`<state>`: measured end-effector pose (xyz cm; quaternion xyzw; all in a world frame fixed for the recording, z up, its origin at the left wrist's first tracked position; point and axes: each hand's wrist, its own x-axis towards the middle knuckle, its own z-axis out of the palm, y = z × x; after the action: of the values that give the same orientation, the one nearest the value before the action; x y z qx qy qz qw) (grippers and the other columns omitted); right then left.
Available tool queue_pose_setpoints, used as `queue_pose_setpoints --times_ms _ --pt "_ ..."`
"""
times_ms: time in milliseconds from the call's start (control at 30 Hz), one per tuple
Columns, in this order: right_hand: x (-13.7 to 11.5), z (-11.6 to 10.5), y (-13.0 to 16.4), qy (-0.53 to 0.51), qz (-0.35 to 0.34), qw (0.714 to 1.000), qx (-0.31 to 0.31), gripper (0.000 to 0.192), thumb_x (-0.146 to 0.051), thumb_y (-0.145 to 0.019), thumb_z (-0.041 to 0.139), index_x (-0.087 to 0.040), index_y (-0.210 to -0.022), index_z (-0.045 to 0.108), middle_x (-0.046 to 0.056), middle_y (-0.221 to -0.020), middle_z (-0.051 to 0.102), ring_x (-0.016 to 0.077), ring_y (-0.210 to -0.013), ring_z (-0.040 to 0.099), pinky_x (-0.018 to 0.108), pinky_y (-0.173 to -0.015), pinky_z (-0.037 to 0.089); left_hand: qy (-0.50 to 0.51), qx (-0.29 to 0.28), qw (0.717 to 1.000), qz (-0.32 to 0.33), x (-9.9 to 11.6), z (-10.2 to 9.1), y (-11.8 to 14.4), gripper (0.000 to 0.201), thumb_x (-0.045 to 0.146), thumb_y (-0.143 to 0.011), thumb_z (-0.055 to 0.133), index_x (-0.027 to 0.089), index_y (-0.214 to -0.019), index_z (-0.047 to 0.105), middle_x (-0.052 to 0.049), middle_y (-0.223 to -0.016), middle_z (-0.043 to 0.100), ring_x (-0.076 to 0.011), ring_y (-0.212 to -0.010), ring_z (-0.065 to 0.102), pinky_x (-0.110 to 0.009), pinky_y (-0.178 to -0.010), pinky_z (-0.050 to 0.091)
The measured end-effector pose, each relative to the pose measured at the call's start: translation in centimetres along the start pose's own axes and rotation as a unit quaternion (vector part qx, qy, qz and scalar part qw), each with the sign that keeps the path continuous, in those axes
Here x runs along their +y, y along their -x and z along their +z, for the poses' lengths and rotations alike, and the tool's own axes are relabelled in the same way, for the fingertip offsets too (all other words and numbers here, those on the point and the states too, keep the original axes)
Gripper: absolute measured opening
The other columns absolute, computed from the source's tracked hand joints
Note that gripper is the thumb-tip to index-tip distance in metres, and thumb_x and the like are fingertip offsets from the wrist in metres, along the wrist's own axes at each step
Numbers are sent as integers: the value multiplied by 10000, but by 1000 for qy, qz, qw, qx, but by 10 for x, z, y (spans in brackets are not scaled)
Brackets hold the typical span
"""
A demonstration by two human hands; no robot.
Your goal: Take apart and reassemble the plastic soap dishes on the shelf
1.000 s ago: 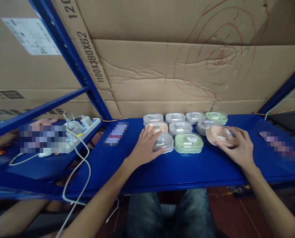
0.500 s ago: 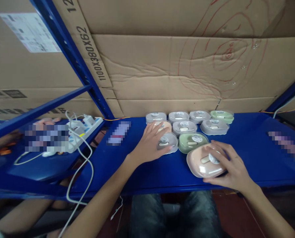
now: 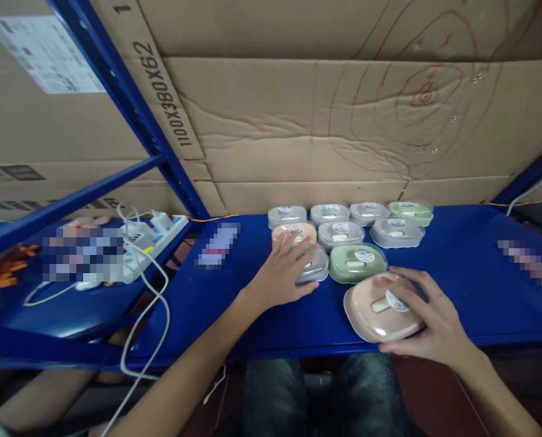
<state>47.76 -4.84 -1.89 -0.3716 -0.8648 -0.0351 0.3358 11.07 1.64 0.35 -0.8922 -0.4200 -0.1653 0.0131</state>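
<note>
While only the head view is available, everything is read from it. A pink case (image 3: 380, 312) is gripped by the right hand (image 3: 428, 321) at the near edge of the blue shelf (image 3: 457, 261), in front of the green case (image 3: 357, 263) and apart from the rows behind. The fingers are curled over its far right rim and the thumb is pressed to its near edge, so the hand is closed on it. The case is tilted, its lid turned toward the camera and to the left; its long axis is set roughly left to right, and the round sticker (image 3: 396, 300) and small latch are seen on top.

It is judged to be light, stiff moulded plastic with a smooth, somewhat slippery shell; a hold across the short sides at the rim, as now, is judged safest, and the lid could pop if it is squeezed at the latch.

The left hand (image 3: 289, 276) is laid flat, fingers spread, on a grey case (image 3: 316, 267), touching another pink case (image 3: 293, 232) behind it; nothing is grasped. Further grey cases and one green are lined up against the cardboard wall (image 3: 298, 133).
</note>
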Motion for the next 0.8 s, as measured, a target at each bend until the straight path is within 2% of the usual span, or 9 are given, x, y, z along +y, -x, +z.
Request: queue_pose_setpoints --times_ms 167,333,467,533,667,733,800 --pt "-1 -3 10 -12 9 999 -47 1059 -717 -736 951 -397 -1643 506 169 -1557 588 477 -1399 613 650 -1099 565 -5 4 1000 25 13 5 -3 818 569 -1030 670 188 -1711 426 -152 -1772 456 -403 -1721 262 -619 -1429 121" --pt "5 -3 6 -21 66 995 -77 957 -562 -764 975 -412 -1603 537 127 -1575 560 430 -1426 617 593 -1124 596 -4 15 999 44 29 17 -12 745 544 -1088 570 168 -1712 415 -181 -1766 456 -385 -1699 331 -599 -1410 221" --pt "14 -10 11 9 109 989 -95 966 -584 -760 967 -412 -1610 540 129 -1592 513 437 -1428 619 563 -1086 633 -11 22 997 78 49 29 -23 741 541 -1099 544 146 -1711 406 -199 -1759 461 -388 -1687 358 -579 -1401 264" --pt "20 -18 16 24 128 986 -102 1016 -629 -776 944 -415 -1657 486 136 -1596 502 435 -1415 630 539 -1058 652 -17 20 995 95 61 34 -31 742 537 -1099 542 130 -1705 410 -213 -1762 449 -392 -1680 371 -571 -1394 284" --pt "36 -34 30 42 159 981 -102 1275 -703 -780 905 -385 -1798 207 170 -1574 509 449 -1333 682 531 -974 691 -42 19 992 121 84 42 -52 735 517 -1112 517 72 -1688 422 -233 -1771 424 -422 -1662 391 -559 -1385 294" --pt "46 -41 38 49 162 981 -94 1276 -708 -782 894 -394 -1801 192 169 -1543 528 457 -1268 714 535 -920 706 -51 15 990 128 93 45 -64 733 506 -1107 527 61 -1681 427 -236 -1773 420 -423 -1649 413 -550 -1379 300" --pt "57 -45 47 60 163 981 -85 1202 -701 -795 881 -414 -1782 258 162 -1499 562 463 -1222 729 551 -897 707 -57 13 990 131 102 49 -76 736 497 -1095 547 58 -1674 431 -238 -1769 424 -419 -1645 421 -542 -1371 313"
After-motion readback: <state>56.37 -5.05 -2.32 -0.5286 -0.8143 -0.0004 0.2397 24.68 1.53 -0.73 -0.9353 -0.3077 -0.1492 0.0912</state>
